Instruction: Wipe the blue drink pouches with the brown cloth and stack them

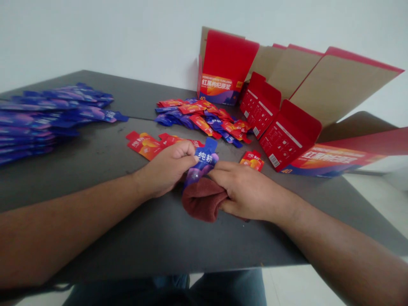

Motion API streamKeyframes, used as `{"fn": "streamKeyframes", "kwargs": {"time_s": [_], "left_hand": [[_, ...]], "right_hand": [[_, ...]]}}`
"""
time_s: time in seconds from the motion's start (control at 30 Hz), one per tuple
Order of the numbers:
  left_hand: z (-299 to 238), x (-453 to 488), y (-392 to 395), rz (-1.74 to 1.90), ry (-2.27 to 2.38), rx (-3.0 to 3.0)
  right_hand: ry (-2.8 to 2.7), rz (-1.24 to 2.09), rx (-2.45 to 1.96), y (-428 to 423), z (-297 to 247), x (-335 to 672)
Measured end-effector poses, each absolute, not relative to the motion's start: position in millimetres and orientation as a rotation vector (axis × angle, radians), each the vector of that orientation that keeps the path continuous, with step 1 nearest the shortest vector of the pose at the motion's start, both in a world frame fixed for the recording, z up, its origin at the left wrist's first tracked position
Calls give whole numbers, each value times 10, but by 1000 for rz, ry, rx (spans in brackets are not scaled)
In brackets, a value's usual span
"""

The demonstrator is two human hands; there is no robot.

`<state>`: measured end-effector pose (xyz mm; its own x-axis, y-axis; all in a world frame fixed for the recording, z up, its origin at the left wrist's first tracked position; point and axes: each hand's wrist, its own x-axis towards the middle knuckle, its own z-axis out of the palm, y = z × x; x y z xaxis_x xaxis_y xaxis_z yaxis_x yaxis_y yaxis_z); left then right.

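Maroon cloth [204,200] bunched around the lower end of a blue-purple sachet [201,163] with white lettering, both held just above the dark grey tabletop [159,238], between the hands. Left hand [167,169] curled almost shut, pinching the sachet's upper part. Right hand [248,190] closed over the cloth, fingers pressed against the sachet's lower part. Just beyond the left hand, red-orange sachets [143,144] lie flat; a single red-orange sachet [251,160] lies beyond the right hand. Mixed heap of red-orange and blue sachets [200,120] further back. Stacked blue-purple sachets [47,121] at far left, well apart. Red printed carton [223,68] stands at rear; unfolded red-and-kraft carton blank [287,131] leans at right.
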<state>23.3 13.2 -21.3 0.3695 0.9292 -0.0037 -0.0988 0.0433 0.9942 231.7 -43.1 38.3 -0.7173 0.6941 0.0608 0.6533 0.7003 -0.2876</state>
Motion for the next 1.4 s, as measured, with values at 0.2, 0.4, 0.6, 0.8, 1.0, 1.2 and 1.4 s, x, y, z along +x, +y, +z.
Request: {"fn": "streamKeyframes", "kwargs": {"time_s": [0.2, 0.4, 0.6, 0.8, 1.0, 1.2, 1.4], "left_hand": [[-279, 195, 154, 882, 801, 1331], [-270, 209, 143, 904, 808, 1341], [-208, 236, 143, 968, 875, 1210], [-263, 201, 156, 929, 844, 1384], [-265, 163, 127, 859, 839, 1492], [-238, 215, 106, 879, 813, 1311], [-191, 225, 121, 930, 899, 1317]], "right_hand": [[-2451, 91, -1332, -280, 398, 2457], [-2292, 89, -1440, -207, 374, 2480], [-2655, 357, -1087, -398, 351, 2330], [-2597, 262, -1165, -356, 382, 2379], [-2181, 93, -1415, -180, 411, 2520], [-2355, 160, -1336, -261, 359, 2448], [-2693, 450, -1000, -421, 351, 2325]]}}
